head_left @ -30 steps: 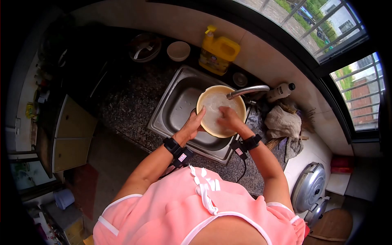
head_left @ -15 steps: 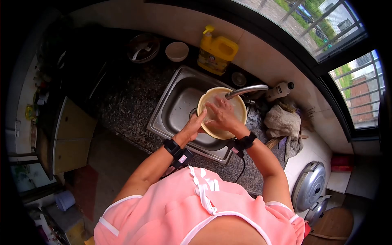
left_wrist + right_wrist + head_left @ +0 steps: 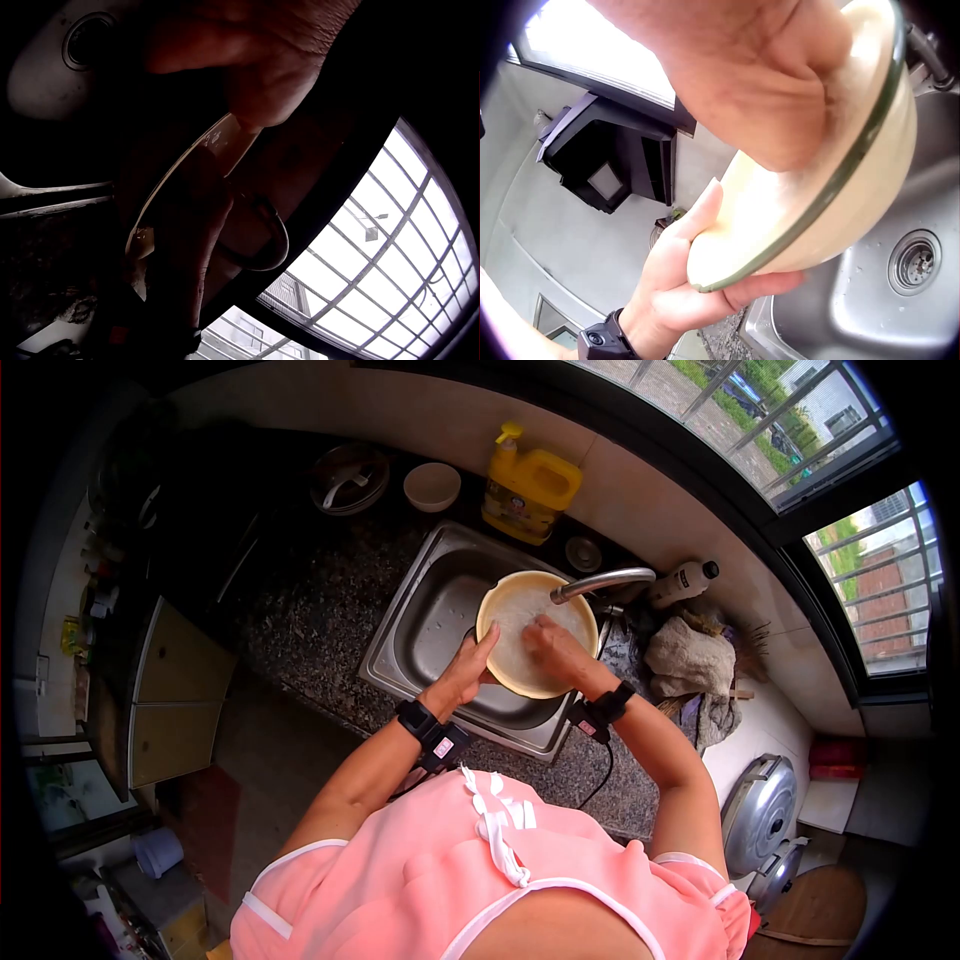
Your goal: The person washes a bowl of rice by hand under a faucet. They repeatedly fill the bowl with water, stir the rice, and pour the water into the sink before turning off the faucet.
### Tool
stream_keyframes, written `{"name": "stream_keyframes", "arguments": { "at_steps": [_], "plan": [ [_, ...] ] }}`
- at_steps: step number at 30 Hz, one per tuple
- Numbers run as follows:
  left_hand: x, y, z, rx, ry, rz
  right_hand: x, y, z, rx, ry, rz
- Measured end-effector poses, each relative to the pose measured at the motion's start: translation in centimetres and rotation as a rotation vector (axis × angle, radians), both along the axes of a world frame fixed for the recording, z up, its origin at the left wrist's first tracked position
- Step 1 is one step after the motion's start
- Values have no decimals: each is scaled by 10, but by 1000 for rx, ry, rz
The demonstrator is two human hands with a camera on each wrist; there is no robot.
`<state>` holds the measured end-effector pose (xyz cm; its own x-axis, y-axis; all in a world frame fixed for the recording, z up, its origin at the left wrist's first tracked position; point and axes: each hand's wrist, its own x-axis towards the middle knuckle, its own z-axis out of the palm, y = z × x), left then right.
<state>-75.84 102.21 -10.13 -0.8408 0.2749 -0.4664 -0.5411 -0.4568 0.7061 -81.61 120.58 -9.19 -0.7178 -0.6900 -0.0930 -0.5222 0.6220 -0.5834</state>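
Note:
A cream bowl (image 3: 866,206) with a green rim is held over the metal sink (image 3: 425,605). My left hand (image 3: 468,670) grips its left side, thumb over the rim and fingers underneath, as the right wrist view shows. Cloudy whitish water (image 3: 513,610) fills part of the bowl. My right hand (image 3: 562,657) reaches down inside, its fingertips hidden in the bowl; whether they hold anything I cannot tell. Directly above the bowl's far side is the spout of the curved faucet (image 3: 610,577). The left wrist view is dark, showing my left hand (image 3: 274,67) at the bowl's edge.
Behind the sink stand a yellow pump jug (image 3: 530,495), a pale bowl (image 3: 432,487) and a small round metal lid (image 3: 584,554). Right of the faucet are a bottle (image 3: 685,582) and a grey cloth (image 3: 690,657). Large metal lids (image 3: 760,815) lie farther right.
My right hand rose from the water with fingers spread half a second ago, and now has dipped back into the bowl. The left hand keeps its grip on the rim.

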Motion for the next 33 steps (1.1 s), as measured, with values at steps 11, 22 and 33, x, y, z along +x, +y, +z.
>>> {"name": "stream_keyframes", "arguments": {
  "at_steps": [11, 22, 33],
  "plan": [
    [3, 0, -11, 13, 11, 20, -11, -16, 9, -188, 301, 26],
    [0, -2, -7, -18, 0, 43, -6, -2, 16, 194, -205, -271],
    [-1, -1, -10, 27, 13, 45, 7, -26, -1, -212, -385, -255]
  ]
}}
